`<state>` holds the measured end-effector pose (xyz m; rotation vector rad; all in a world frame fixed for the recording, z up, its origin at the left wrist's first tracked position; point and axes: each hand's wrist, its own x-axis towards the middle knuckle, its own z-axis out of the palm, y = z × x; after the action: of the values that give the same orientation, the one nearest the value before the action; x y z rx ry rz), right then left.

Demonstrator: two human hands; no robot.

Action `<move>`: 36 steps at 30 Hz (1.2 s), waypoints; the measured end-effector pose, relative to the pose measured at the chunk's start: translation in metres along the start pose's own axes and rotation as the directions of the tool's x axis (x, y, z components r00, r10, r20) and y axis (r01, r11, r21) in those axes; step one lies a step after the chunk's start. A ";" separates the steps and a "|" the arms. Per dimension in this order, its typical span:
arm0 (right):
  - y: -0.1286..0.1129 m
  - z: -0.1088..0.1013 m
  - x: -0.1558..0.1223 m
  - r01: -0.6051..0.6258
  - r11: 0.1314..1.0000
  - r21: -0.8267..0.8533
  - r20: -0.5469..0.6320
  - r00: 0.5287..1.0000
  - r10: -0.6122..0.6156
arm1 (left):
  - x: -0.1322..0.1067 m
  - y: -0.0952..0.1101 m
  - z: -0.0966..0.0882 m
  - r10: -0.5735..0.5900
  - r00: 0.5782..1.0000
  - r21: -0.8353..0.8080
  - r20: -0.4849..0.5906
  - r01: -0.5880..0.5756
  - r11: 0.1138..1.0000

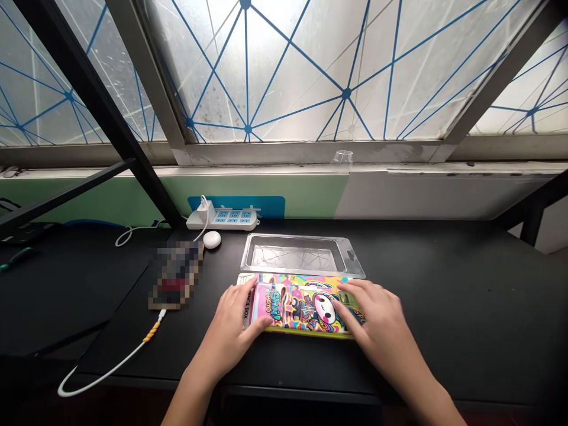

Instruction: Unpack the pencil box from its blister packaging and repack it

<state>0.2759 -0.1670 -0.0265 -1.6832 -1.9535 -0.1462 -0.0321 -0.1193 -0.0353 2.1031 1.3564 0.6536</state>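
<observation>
A colourful pencil box point(295, 305), printed with a white cartoon face, lies on the black desk, with a printed card partly showing from under it. My left hand point(237, 316) grips its left end, thumb at the near edge and fingers over the far corner. Around the right end, my right hand point(373, 313) is closed, with its thumb on the lid and its fingers toward the far edge. Just behind the pencil box is a clear plastic packaging tray point(293, 255), touched by neither hand.
A phone-like device point(175, 275), blurred out, lies left on the black desk point(448, 296), with a white cable point(110, 373) curving toward the near edge. Beside it sits a round white case point(212, 239). A power strip point(231, 220) stands against the wall, and black frame bars point(106, 130) slant at left.
</observation>
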 end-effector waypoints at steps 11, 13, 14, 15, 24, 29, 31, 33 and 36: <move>-0.062 0.030 0.044 0.135 0.991 -0.008 0.200 0.971 -0.130 | -0.004 0.000 -0.004 0.063 0.998 -0.070 -0.026 -0.065 0.995; -0.064 0.034 0.045 0.155 0.988 -0.021 0.164 0.975 -0.149 | -0.005 -0.001 -0.005 0.054 0.998 -0.079 -0.022 -0.055 0.995; -0.066 0.035 0.045 0.165 0.986 -0.031 0.135 0.978 -0.159 | -0.005 -0.002 -0.005 0.045 0.999 -0.077 -0.022 -0.047 0.996; -0.067 0.035 0.045 0.176 0.983 -0.043 0.097 0.981 -0.171 | -0.005 -0.002 -0.005 0.037 0.999 -0.075 -0.023 -0.038 0.996; -0.071 0.013 0.033 0.476 0.873 -0.108 -0.369 0.796 -0.480 | -0.008 -0.004 -0.018 0.195 0.981 -0.192 0.025 -0.186 0.963; -0.071 -0.023 -0.014 0.575 0.818 -0.016 -0.154 0.807 -0.570 | -0.011 -0.006 -0.021 0.095 0.992 -0.164 0.087 -0.079 0.983; -0.056 -0.030 -0.031 0.529 0.848 0.034 -0.027 0.849 -0.528 | -0.011 -0.006 -0.020 0.041 0.994 -0.136 0.106 -0.026 0.990; -0.030 -0.030 -0.041 0.406 0.912 0.055 0.060 0.911 -0.409 | -0.011 -0.005 -0.020 -0.011 0.994 -0.131 0.109 0.026 0.991; 0.013 -0.025 -0.047 0.099 0.991 0.090 0.193 0.974 -0.115 | -0.012 -0.003 -0.020 -0.049 0.997 -0.173 0.067 0.060 0.983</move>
<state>0.2996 -0.2163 -0.0314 -1.5932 -2.1671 0.0617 -0.0517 -0.1251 -0.0240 1.9250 1.2695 0.6548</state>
